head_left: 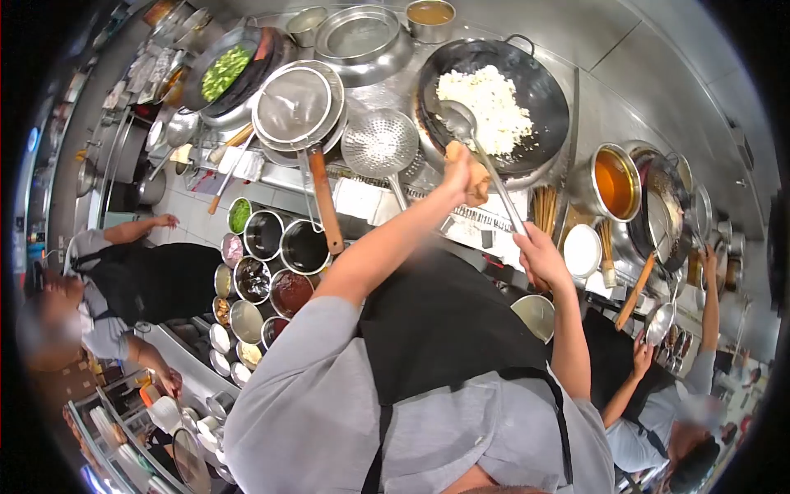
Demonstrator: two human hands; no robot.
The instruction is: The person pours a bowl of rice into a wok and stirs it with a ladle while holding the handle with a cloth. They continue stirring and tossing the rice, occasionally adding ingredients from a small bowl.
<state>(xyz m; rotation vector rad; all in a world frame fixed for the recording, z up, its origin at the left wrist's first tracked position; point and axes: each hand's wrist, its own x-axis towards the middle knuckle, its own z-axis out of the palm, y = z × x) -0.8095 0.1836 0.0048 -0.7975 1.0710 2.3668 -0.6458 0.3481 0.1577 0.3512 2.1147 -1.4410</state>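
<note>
My right hand (543, 257) is closed around the handle of a metal ladle (499, 188). The ladle's bowl rests inside a black wok (547, 90), at the near left edge of a heap of pale, crumbly food that looks like rice (485, 103). My left hand (462, 174) is closed on a tan folded cloth (477, 183) at the wok's near rim. Whether a wok handle lies under that cloth is hidden.
A perforated skimmer (380, 142) and a wood-handled strainer (298, 103) lie left of the wok. Right stands a pot of orange liquid (615, 191). Sauce pots (292, 291) fill the lower left. Co-workers stand left (148, 284) and right (658, 412).
</note>
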